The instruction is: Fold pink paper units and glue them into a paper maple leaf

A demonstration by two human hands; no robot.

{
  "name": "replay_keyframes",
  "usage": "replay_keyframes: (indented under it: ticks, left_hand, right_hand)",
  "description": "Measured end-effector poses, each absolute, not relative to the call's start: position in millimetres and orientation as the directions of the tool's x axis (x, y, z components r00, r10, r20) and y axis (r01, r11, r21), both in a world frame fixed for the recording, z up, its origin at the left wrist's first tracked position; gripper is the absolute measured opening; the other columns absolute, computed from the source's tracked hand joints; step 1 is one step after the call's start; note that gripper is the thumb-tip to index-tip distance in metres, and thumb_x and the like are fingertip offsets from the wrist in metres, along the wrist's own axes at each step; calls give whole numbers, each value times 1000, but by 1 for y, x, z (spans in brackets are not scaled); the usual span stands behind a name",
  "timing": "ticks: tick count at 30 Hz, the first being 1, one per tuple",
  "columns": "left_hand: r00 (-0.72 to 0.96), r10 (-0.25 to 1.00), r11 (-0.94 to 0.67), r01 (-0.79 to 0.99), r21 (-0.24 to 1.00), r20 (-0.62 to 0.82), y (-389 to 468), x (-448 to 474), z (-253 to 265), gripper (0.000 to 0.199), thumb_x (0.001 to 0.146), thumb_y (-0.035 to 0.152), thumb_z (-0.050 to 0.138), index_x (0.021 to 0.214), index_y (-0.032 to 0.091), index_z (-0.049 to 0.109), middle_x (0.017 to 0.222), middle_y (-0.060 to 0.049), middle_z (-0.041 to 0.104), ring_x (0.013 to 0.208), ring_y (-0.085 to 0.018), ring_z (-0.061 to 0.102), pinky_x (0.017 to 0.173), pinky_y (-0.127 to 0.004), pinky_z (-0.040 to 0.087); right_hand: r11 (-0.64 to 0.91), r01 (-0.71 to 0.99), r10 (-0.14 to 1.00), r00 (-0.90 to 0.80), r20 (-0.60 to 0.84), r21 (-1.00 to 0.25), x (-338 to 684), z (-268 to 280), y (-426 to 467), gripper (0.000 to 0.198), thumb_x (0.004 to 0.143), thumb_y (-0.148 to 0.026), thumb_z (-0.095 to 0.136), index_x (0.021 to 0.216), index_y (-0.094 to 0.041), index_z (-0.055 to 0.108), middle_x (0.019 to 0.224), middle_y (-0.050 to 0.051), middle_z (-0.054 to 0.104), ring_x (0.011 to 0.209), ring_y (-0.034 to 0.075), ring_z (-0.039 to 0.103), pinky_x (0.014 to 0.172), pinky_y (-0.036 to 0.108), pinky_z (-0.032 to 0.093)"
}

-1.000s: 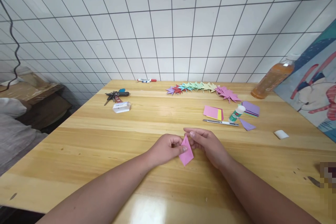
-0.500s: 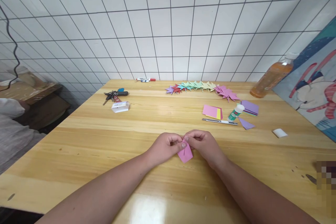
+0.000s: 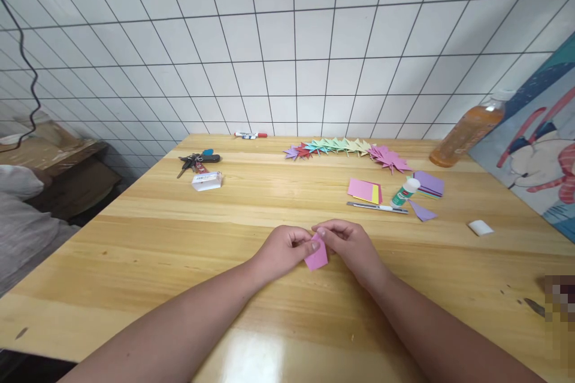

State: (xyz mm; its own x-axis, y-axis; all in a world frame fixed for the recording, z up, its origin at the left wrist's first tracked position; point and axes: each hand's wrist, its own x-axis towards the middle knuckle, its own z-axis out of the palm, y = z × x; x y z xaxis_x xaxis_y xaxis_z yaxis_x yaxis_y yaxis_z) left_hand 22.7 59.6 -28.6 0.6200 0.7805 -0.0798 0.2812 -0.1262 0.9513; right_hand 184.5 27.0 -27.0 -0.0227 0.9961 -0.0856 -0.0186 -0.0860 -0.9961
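Note:
Between my hands, just above the wooden table (image 3: 215, 233), is a small folded piece of pink paper (image 3: 318, 258). My left hand (image 3: 287, 249) pinches its left side, the thumb lying across the front. At the upper right edge, my right hand (image 3: 348, 242) grips the paper between thumb and fingers. The fingertips behind the paper are hidden. Beyond my right hand lie a craft knife (image 3: 377, 207), a stack of pink and yellow paper squares (image 3: 364, 190) and an upright, leaning-looking glue stick (image 3: 405, 192).
Folded paper pieces in several colours form an arc (image 3: 341, 146) near the tiled wall. At right are purple sheets (image 3: 429, 184), a purple triangle (image 3: 422, 210), a white block (image 3: 480, 227) and a bottle (image 3: 467, 131). Keys (image 3: 197, 159), a small box (image 3: 207, 181) and a marker (image 3: 250, 135) stand left.
The pink paper now looks shorter, its pointed lower tip replaced by a flatter bottom edge. My right fingers have shifted slightly along its upper edge. Both hands still hold it.

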Motion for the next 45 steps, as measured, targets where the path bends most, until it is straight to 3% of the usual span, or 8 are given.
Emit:
replay_keyframes:
  ticks: [5,11,20,27,33,37,40,45]
  left_hand:
    - [597,799,-148,318,936,-76,60,23,-32,35,79,42,53,60,13,58,54,3,47,52,-9,42,53,-19,34]
    - [620,775,-147,367,918,-124,59,23,-31,29,76,39,55,63,14,62,56,3,51,52,-10,44,52,-20,33]
    - [687,722,-159,276,948,-79,60,20,-27,33,81,40,49,66,14,64,60,1,55,59,-13,48,55,-21,34]
    - [664,746,-205,305,930,-54,62,19,-28,34,82,33,48,55,13,55,53,3,46,53,-10,40,54,-21,30]
    - [689,719,-113,246,963,-92,57,20,-25,29,79,39,54,74,13,66,67,-1,61,62,-12,52,59,-21,38]
    - [604,789,-28,218,976,-112,59,22,-27,29,74,40,61,70,12,66,64,-3,64,60,-13,55,60,-22,41]
    - [521,851,9,118,993,-69,64,22,-29,29,74,40,62,70,12,66,68,-3,66,64,-14,58,64,-23,43]
    - [484,875,-23,99,995,-28,66,21,-30,25,70,37,67,70,12,65,67,-2,65,63,-13,57,62,-22,42]
  right_hand:
    - [-71,81,997,-5,-71,-994,183,-29,26,13,66,-28,68,70,-15,66,64,1,63,60,12,54,56,23,41]
    - [-110,-70,994,15,-112,-991,184,-26,27,19,67,-32,66,60,-15,62,57,-1,59,52,10,48,52,23,38]
    - [-179,-87,984,12,-180,-980,189,-26,29,21,66,-33,67,57,-15,60,50,-2,56,47,9,45,48,22,36]
    - [-149,-63,987,55,-152,-987,190,-29,30,24,66,-34,67,55,-15,58,49,-2,53,46,9,44,46,22,35]
    - [-134,-16,991,-11,-134,-991,188,-29,31,25,67,-36,66,58,-16,54,51,-3,54,46,9,47,46,22,37]
    - [-37,14,998,-43,-37,-999,183,-29,29,24,68,-38,67,75,-16,60,63,-1,58,56,11,53,51,21,42]
    - [-78,37,993,-87,-81,-996,183,-29,28,32,69,-41,65,90,-17,60,69,0,59,60,12,55,49,22,45]
    - [-131,57,989,-61,-134,-990,184,-31,30,31,66,-45,67,73,-16,57,60,-1,58,48,9,50,47,22,45]
